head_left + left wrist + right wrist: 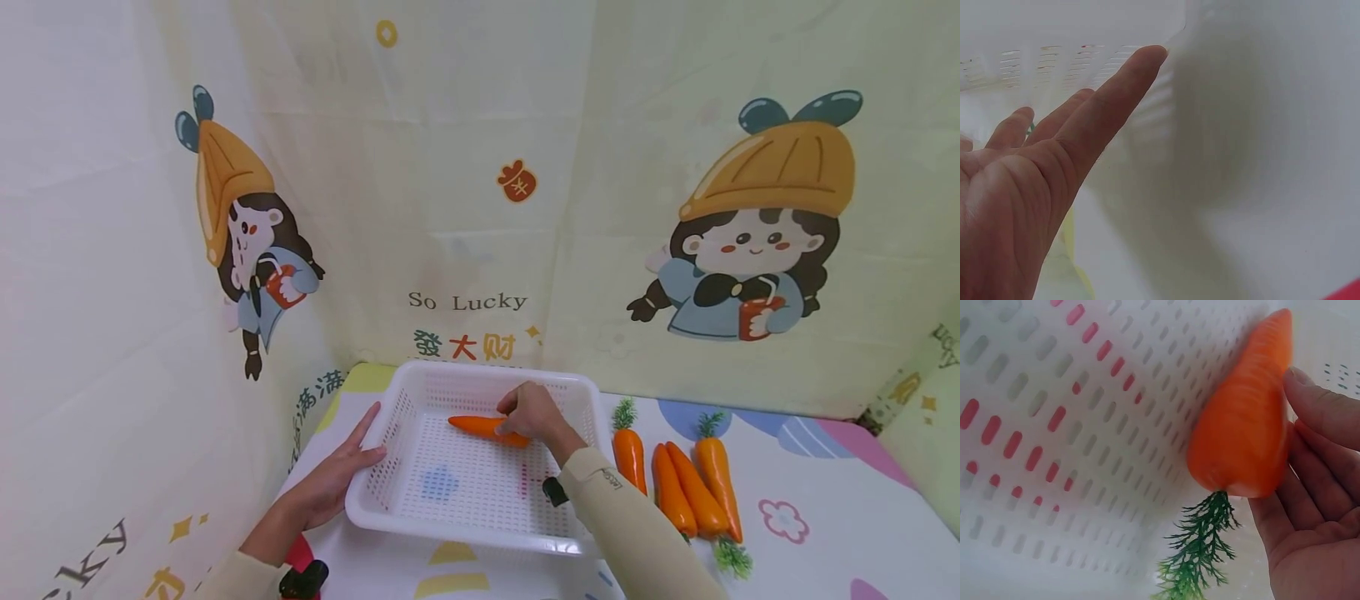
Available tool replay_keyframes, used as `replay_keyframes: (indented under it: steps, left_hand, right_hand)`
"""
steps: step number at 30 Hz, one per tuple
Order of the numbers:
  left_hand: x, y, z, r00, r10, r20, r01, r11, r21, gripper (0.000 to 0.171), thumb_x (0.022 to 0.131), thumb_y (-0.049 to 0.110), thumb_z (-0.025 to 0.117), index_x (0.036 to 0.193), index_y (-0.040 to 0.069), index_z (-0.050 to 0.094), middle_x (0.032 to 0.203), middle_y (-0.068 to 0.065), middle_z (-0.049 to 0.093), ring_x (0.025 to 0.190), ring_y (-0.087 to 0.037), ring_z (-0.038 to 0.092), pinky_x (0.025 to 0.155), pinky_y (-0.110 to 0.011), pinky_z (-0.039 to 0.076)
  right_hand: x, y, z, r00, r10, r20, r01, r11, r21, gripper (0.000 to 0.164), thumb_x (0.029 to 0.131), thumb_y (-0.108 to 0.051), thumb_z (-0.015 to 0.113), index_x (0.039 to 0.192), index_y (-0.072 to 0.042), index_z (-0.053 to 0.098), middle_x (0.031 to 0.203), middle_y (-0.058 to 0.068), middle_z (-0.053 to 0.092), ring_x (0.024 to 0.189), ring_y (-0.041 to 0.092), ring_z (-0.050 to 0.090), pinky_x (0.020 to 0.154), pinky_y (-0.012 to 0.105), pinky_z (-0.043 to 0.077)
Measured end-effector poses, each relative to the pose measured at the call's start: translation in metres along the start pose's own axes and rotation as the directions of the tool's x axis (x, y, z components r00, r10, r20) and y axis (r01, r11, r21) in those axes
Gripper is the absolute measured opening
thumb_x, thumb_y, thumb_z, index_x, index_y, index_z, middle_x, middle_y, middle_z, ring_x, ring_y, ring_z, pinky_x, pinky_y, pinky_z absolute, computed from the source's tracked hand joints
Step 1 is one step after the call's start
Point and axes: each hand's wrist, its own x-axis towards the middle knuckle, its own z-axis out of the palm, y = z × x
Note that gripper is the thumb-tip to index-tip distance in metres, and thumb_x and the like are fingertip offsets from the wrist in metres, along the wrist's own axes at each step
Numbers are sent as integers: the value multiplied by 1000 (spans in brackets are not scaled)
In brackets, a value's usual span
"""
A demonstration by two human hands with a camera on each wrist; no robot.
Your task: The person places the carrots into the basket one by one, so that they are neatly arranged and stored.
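A white perforated plastic basket stands on the table. Inside it, toward the back, lies an orange carrot, and my right hand holds its thick end. Close up in the right wrist view, the thumb is on one side of the carrot and fingers are behind it; frilly green leaves hang from its blunt end. At the basket's left side, my left hand touches the rim with its thumb. Its fingers stretch out straight along the outer wall in the left wrist view.
Several more carrots with green tops lie on the patterned tablecloth to the right of the basket. A printed cloth curtain hangs behind the table and along the left side.
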Motion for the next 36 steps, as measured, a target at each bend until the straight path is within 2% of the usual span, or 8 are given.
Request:
replay_keyframes:
  steps: [5,10,16,24,30,36]
  left_hand:
    - [0,0,-2,1000,2,11,-2,1000,0,83,109,35,52,162,54,-9,177,-12,11,148,-43,47,111,-55,51]
    - [-1,0,-2,1000,-5,-7,5,1000,18,83,109,36,53,162,55,-9,176,-12,11,147,-42,47,111,-53,52]
    - [-1,1,-1,1000,-9,-10,10,1000,20,83,109,37,52,161,55,-9,177,-12,11,147,-42,48,110,-53,53]
    - [-1,2,0,1000,-11,-12,11,1000,20,82,109,36,52,161,57,-8,177,-13,10,146,-41,49,109,-53,54]
    - [-2,2,-1,1000,-9,-18,9,1000,27,82,109,37,52,162,53,-10,177,-13,10,148,-42,47,110,-53,53]
    - [-1,3,0,1000,-12,-20,12,1000,27,82,109,38,52,161,55,-8,177,-11,11,148,-42,48,110,-52,53]
  right_hand:
    - [-2,-4,-6,1000,0,4,0,1000,23,25,80,-9,89,104,-11,82,99,6,76,80,22,66,76,31,63]
    - [-6,-9,-17,999,-44,12,43,997,58,23,84,-8,86,107,-9,82,101,6,78,83,22,68,81,34,64]
    - [-14,-17,-38,995,-100,17,98,991,96,17,88,-7,82,105,-7,83,100,5,80,90,22,69,89,38,63]
    - [-26,-23,-66,990,-137,13,134,980,147,17,88,-7,82,104,-4,83,101,6,80,97,22,71,93,41,62]
    - [-34,-17,-84,988,-154,11,150,973,178,19,88,-10,81,106,-4,82,106,9,80,101,24,70,96,44,61]
    - [-39,-4,-104,990,-142,7,139,976,167,24,89,-12,80,112,-3,81,108,10,81,102,25,72,97,43,61]
